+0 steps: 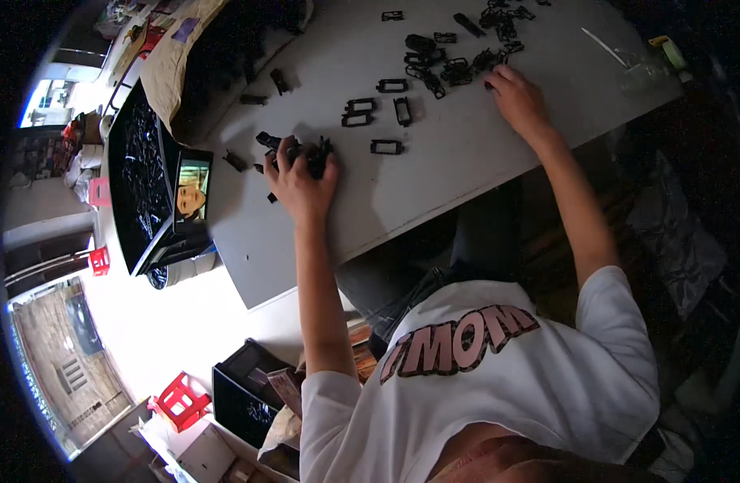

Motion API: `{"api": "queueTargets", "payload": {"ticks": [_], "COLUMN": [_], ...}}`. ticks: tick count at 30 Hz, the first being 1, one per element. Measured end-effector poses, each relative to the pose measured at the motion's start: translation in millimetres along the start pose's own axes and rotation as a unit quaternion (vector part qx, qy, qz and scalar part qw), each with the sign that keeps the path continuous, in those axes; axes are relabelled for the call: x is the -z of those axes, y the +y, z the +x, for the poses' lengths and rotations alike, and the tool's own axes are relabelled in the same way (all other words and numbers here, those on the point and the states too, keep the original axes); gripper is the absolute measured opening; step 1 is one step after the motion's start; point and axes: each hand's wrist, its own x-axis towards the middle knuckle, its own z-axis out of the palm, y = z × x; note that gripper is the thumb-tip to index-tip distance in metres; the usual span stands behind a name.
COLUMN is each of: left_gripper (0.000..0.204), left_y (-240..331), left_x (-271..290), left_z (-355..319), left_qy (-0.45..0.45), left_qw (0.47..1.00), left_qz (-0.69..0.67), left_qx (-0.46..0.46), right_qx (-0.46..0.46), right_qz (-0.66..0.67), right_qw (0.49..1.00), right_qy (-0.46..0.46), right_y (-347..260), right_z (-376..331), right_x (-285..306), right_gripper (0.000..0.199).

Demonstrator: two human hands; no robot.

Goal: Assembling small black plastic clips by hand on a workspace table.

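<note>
Left hand [301, 181] was clamped down over a clump of small black plastic parts [315, 154]; fingers curled around them, most of the clump hidden under the palm. Right hand [519, 101] lay flat by the far pile of black parts [458, 68], fingertips touching its edge; I couldn't tell if it pinched anything. Loose rectangular frames [386, 147] lay between them on the grey table [434, 185]. Phone [193, 189] leaned against a dark tray [140, 173] at the left; tray contents too dim to make out.

Matt grey table [467, 153] (smooth) bears black, seemingly plastic frames [387, 147].
</note>
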Motion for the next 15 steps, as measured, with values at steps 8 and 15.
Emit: {"api": "queueTargets", "payload": {"ticks": [8, 15], "left_gripper": [0.047, 0.058], "left_y": [6.2, -10.3], "left_x": [20.4, 32.0], "left_z": [-16.0, -6.6], "left_qy": [-0.082, -0.1], "left_qw": [0.994, 0.981], "left_qz": [-0.077, -0.164], "left_qx": [-0.004, 0.043], "right_qx": [-0.038, -0.046], "right_qz": [0.36, 0.374], "right_qw": [0.931, 0.926], "right_qy": [-0.042, -0.029], "right_y": [-74.6, -122.5], "right_z": [-28.0, -57.3], "right_x": [-1.0, -19.2], "right_gripper": [0.019, 0.015]}}
